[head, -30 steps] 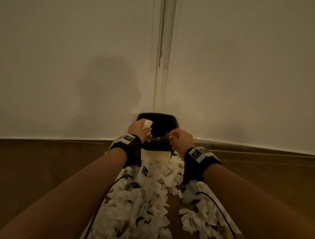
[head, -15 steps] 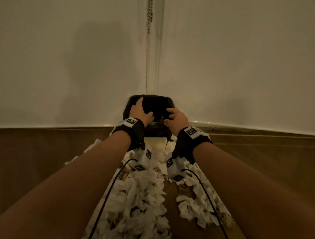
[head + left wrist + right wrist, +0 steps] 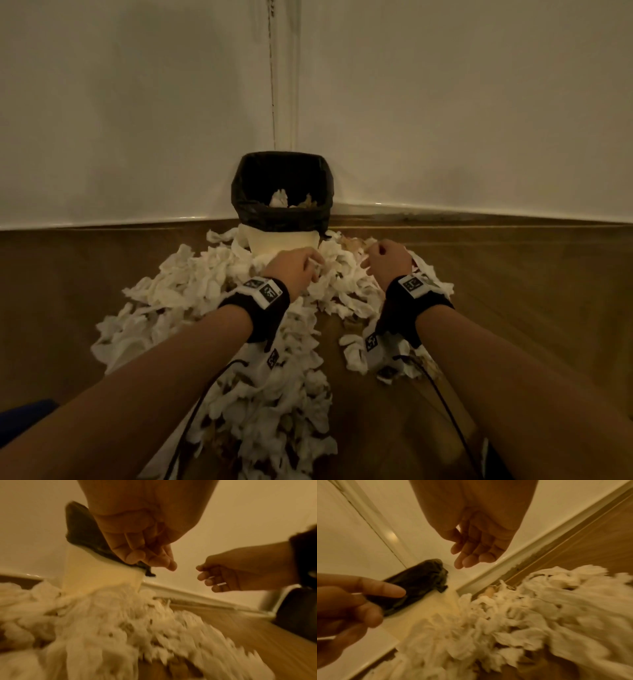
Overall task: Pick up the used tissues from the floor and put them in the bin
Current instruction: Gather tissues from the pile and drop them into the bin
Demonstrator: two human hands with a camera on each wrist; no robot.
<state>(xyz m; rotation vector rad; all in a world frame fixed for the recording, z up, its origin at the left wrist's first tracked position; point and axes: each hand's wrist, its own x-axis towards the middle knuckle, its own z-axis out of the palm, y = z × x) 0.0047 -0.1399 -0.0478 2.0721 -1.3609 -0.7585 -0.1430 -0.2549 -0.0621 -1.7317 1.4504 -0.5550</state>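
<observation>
We have both hands low over the tissue pile that spreads across the wooden floor in front of the bin. The bin stands in the far corner where the two pale walls meet; it is cream-bodied, with a black bag folded over its rim. A few crumpled tissues lie inside it. The pile reaches right up to the bin's base and runs back towards us in two bands, a broad one on the left and a thinner one on the right.

Our left hand hangs just near of the bin, fingers loosely curled and pointing down, nothing between them in the left wrist view. Our right hand is beside it to the right, a clear gap between the two. Its fingers are relaxed and slightly bent, also holding nothing. Neither hand touches the tissues below, as far as the blurred wrist views let us judge. Each wrist wears a black band carrying a white marker block, with a cable trailing back along the forearm.
</observation>
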